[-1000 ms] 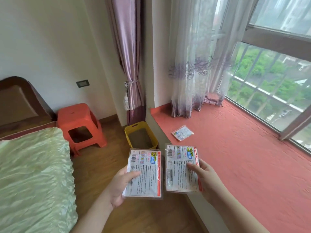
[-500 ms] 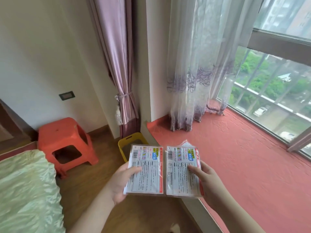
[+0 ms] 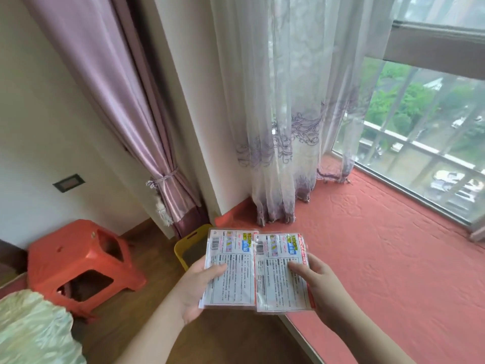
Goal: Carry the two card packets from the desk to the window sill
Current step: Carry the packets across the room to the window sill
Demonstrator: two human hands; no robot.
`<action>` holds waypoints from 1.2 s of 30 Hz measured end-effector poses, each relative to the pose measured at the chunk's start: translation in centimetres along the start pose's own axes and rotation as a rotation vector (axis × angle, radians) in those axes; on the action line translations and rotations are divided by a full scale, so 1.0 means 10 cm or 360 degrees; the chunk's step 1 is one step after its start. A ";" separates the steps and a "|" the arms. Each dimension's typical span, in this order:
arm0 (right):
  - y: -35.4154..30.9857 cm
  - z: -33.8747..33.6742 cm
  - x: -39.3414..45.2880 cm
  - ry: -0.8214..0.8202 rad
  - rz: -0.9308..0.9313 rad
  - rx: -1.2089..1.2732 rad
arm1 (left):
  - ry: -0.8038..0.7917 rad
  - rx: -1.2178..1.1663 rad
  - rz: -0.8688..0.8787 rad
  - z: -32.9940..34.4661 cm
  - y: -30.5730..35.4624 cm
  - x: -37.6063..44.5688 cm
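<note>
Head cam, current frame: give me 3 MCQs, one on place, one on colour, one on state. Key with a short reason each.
1. Where is the yellow bin?
A. On the floor at the end of the window sill
B. On the sill
C. On the stool

2. What colour is the plastic stool?
A. Blue
B. Orange-red
C. White

3. What state are the two card packets in?
A. Lying flat on the sill
B. Stacked in one hand
C. Held side by side, one per hand

Key:
1 A, the bin stands on the wood floor against the sill's end, partly hidden behind the packets.
2 B, the stool beside the bed is orange-red.
3 C, the left hand grips the left packet and the right hand grips the right packet, edges overlapping slightly, both off the sill.
</note>
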State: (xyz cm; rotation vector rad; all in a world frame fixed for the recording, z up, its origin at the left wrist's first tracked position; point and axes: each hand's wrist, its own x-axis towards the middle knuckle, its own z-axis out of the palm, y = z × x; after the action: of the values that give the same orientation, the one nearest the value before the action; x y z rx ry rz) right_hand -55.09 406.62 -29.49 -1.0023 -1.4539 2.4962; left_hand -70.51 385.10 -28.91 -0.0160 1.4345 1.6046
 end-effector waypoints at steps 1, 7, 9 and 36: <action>-0.02 0.00 0.06 0.0012 -0.0004 0.0010 | -0.0034 0.0023 -0.0013 0.02 0.05 0.09; -0.12 -0.02 0.40 0.0191 -0.0008 0.0103 | -0.0221 0.0118 -0.0106 0.04 0.29 0.69; -0.12 -0.02 0.53 0.0269 -0.0014 0.0120 | -0.0312 0.0143 -0.0159 0.02 0.37 0.92; 0.62 0.06 1.36 0.1231 0.0067 0.0116 | -0.1041 0.0711 -0.0751 0.50 0.29 2.69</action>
State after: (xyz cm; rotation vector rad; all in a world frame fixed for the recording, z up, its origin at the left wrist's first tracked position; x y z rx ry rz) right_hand -64.56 407.92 -40.95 -1.7178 -1.0775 1.8017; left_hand -84.44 405.95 -40.35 0.3698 1.1220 0.7731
